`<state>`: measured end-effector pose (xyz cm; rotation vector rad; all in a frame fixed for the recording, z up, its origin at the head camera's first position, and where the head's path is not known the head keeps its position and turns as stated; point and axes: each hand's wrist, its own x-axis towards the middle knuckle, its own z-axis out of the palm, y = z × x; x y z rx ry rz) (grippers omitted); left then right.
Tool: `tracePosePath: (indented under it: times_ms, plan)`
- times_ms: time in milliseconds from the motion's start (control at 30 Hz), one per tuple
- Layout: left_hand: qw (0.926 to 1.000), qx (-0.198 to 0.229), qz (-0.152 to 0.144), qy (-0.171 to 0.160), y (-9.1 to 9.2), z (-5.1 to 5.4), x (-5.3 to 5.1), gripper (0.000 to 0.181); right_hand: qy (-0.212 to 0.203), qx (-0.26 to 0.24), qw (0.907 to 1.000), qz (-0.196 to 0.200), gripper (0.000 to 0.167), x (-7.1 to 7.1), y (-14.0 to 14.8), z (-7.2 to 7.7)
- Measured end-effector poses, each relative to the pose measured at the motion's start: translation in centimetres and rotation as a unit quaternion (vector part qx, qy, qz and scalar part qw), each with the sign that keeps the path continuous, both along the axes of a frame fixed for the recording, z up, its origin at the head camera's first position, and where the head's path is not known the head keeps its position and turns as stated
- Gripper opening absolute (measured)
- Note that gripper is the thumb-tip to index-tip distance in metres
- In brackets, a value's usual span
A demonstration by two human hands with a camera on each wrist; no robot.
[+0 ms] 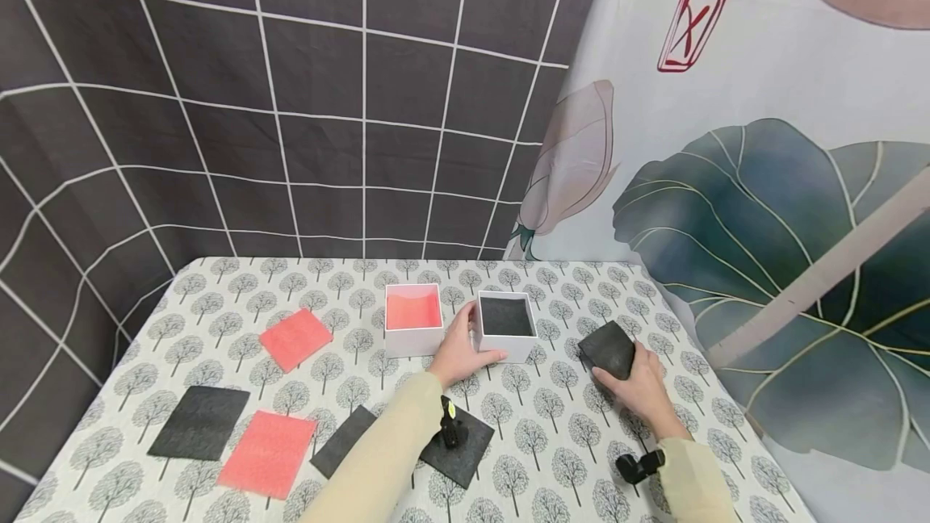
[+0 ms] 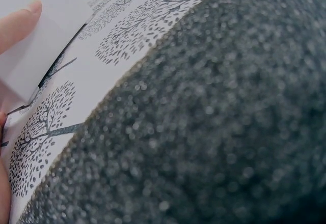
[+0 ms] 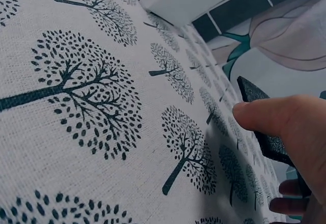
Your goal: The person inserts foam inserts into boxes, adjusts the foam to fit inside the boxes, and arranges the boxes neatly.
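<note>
My left hand (image 1: 456, 352) holds the near left corner of a white box (image 1: 506, 351) that has black felt inside. Its thumb lies along the front wall, and the other fingers are at the left side. Just left of it stands another white box (image 1: 412, 343) with pink felt inside. On the right, my right hand (image 1: 645, 394) pinches a black felt square (image 1: 609, 347), thumb on the near face. The right wrist view shows this felt square (image 3: 272, 145) edge-on above the cloth. Dark felt (image 2: 204, 127) fills much of the left wrist view.
Loose on the tree-print tablecloth (image 1: 538, 450) lie pink felt squares (image 1: 296, 340) and black felt squares (image 1: 199, 423), left and front. A black felt square (image 1: 468, 450) is under the left wrist camera. Behind the table hangs a dark grid curtain (image 1: 320, 144).
</note>
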<state>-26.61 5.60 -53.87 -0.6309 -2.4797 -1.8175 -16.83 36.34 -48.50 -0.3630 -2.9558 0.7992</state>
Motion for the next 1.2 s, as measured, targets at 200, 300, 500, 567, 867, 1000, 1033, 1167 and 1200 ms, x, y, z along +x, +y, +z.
tracePosePath:
  times_ms: [200,300,500,567,867,1000,1033,1167,1200]
  plan:
    - [1.0000,-0.001,0.001,0.008,0.0,0.1,0.1,0.111,0.009,-0.013,0.9993,0.034,0.104,-0.2,-0.2,-0.1]
    - [1.0000,-0.004,0.001,0.003,0.0,0.2,0.2,0.110,0.033,-0.012,0.9980,0.052,0.102,-0.4,-0.4,-0.1]
    - [0.9999,-0.008,0.004,-0.009,0.0,0.2,0.1,0.111,0.070,-0.026,0.9930,0.091,0.101,-0.8,-0.9,0.2]
    - [0.9999,-0.010,0.006,-0.009,0.0,0.2,0.1,0.111,0.077,-0.026,0.9916,0.101,0.101,-1.0,-1.1,0.3]
    - [0.9999,-0.010,0.004,0.002,0.1,0.3,0.2,0.110,0.108,-0.044,0.9834,0.139,0.096,-1.1,-2.3,1.2]
    - [1.0000,-0.008,0.004,0.003,0.0,0.2,0.1,0.111,0.110,-0.045,0.9810,0.153,0.093,-1.5,-2.7,1.2]
    - [0.9999,-0.009,0.005,0.002,0.1,0.1,0.1,0.111,0.114,-0.045,0.9800,0.157,0.093,-1.6,-2.8,1.1]
    - [0.9998,-0.016,0.011,0.000,0.1,0.0,-0.1,0.113,0.123,-0.046,0.9762,0.173,0.093,-2.0,-3.4,1.1]
    - [0.9998,-0.018,0.011,0.000,0.1,0.0,-0.1,0.114,0.121,-0.047,0.9760,0.175,0.093,-2.1,-3.6,1.3]
